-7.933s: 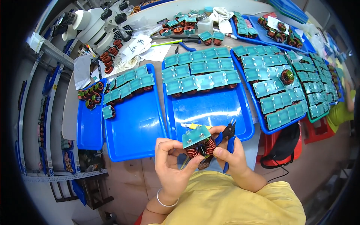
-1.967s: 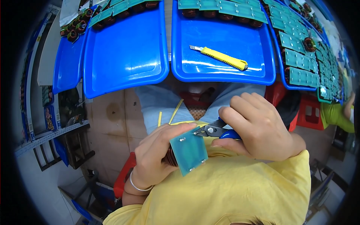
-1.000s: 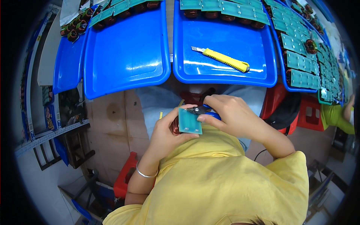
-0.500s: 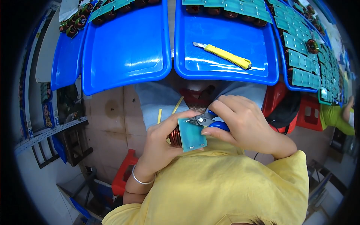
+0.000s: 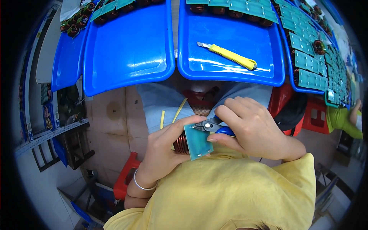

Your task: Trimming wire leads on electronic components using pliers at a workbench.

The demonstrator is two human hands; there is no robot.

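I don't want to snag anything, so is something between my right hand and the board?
Only the cutters, held in your right hand: their tips lie over the upper part of the board, though contact is hard to tell. Nothing else visible stands between. Your left hand holds the coil behind the board.

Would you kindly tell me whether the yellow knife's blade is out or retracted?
Out: the blade shows beyond the left end of the yellow knife in the blue tray.
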